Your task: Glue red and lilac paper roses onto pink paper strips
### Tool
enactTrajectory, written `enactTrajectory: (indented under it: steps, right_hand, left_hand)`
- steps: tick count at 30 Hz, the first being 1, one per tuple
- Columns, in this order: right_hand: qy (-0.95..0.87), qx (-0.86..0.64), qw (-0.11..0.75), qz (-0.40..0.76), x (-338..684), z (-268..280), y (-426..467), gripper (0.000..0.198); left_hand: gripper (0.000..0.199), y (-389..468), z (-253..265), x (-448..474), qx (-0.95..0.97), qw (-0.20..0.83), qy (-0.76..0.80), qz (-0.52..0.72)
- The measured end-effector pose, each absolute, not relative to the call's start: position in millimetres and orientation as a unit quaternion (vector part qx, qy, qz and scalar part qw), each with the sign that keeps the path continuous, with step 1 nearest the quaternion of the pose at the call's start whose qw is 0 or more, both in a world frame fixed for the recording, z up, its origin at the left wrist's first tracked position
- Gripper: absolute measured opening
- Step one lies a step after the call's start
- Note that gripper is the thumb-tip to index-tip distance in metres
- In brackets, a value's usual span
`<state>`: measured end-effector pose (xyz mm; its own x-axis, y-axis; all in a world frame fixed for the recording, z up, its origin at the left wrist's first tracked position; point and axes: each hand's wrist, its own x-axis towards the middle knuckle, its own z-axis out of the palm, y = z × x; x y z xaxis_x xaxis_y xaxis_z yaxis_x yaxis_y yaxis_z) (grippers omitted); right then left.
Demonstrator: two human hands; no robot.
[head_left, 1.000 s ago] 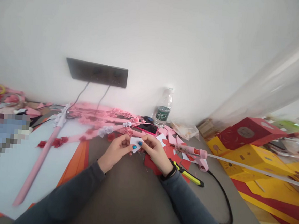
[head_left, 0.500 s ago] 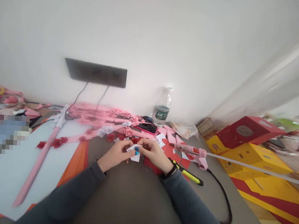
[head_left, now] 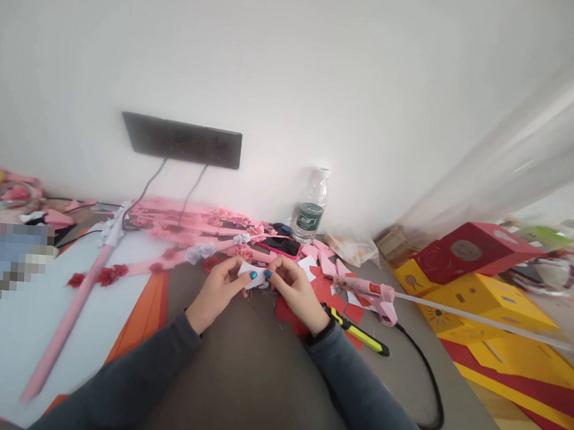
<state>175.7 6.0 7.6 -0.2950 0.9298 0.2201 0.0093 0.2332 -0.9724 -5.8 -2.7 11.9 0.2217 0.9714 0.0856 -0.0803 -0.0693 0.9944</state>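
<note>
A small piece of white paper (head_left: 249, 275) is pinched between my two hands above the grey table. My left hand (head_left: 219, 291) grips its left part with thumb and fingers. At its right end, my right hand (head_left: 297, 295) pinches it, the thumb close to the other thumb. Fingers cover part of the paper, so its full shape is hidden. Right of my right hand lie red paper pieces (head_left: 322, 289) and a yellow-green utility knife (head_left: 360, 331). Just behind the hands are pink strips with paper flowers (head_left: 200, 253).
A pink hot glue gun (head_left: 384, 300) with a long glue stick and black cable lies at right. Behind stand a water bottle (head_left: 311, 207) and a phone (head_left: 285, 245). Yellow (head_left: 497, 305) and red boxes (head_left: 471, 251) sit far right; a pink rolled tube (head_left: 65, 330) lies left.
The white paper has been tilted up and now looks like a narrower band between my hands. Both hands stay in nearly the same place, with the fingers shifted slightly.
</note>
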Motion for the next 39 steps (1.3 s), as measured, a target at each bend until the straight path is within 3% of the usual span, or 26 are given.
enactTrajectory:
  steps: [12,18,23,31,39]
  right_hand:
    - [-0.629,-0.405,0.510,0.424,173,4,3,0.029]
    - [-0.682,-0.397,0.520,0.327,172,9,1,0.005]
    - [-0.714,-0.372,0.525,0.278,169,15,-2,0.013]
    - [-0.692,-0.399,0.527,0.290,170,8,-2,0.009]
    - [-0.745,-0.368,0.519,0.197,173,15,-5,0.013]
  left_hand:
    - [0.044,-6,3,0,0.483,0.621,0.421,0.451]
    - [0.045,-8,2,3,0.480,0.600,0.425,0.479]
    - [0.044,-9,2,5,0.479,0.591,0.432,0.485]
    - [0.045,-10,3,6,0.466,0.610,0.421,0.483]
    - [0.051,-10,5,6,0.449,0.620,0.402,0.503]
